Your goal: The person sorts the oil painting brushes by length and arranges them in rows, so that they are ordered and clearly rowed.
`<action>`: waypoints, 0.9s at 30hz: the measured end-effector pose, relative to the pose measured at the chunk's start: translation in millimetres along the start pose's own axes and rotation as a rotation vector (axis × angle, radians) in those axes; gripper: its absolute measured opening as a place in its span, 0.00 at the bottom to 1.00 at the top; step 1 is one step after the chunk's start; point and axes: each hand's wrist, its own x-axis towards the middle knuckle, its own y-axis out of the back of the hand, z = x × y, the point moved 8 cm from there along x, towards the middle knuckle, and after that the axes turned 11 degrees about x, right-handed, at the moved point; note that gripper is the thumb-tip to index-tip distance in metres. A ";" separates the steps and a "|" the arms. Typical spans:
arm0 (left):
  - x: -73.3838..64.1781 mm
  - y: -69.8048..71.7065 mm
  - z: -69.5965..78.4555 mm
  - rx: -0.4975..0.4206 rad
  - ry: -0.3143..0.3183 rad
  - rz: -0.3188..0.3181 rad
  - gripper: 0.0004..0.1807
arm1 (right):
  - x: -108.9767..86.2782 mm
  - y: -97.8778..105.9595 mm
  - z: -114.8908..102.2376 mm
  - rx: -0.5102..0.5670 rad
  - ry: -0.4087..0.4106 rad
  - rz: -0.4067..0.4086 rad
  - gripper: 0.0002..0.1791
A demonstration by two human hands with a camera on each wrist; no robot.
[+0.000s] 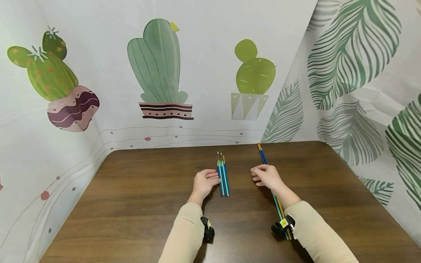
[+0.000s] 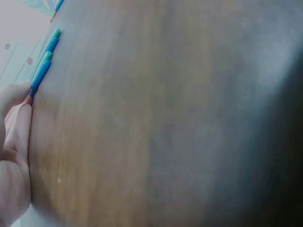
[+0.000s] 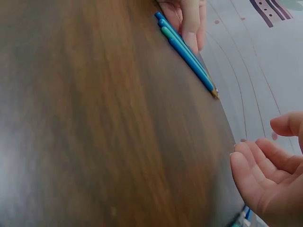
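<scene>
A row of several slim paintbrushes with blue and teal handles lies side by side on the table, bristles pointing away. My left hand rests at the row's left side, its thumb and fingertips against the nearest handle. In the left wrist view, the thumb is beside the handle ends. Farther right, my right hand hovers over a pair of longer paintbrushes, covering their middle. Its fingers are loosely bent, with nothing between them and the thumb in the right wrist view.
The brown wooden table ends at the back against a white cloth printed with cacti and leaves. A black wrist camera is strapped to the left sleeve, another to the right, close over the long brushes' lower ends.
</scene>
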 end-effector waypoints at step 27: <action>0.6 -0.4 1.8 -0.008 -0.010 0.001 0.22 | 20.2 -51.4 4.6 0.215 -0.053 -0.034 0.22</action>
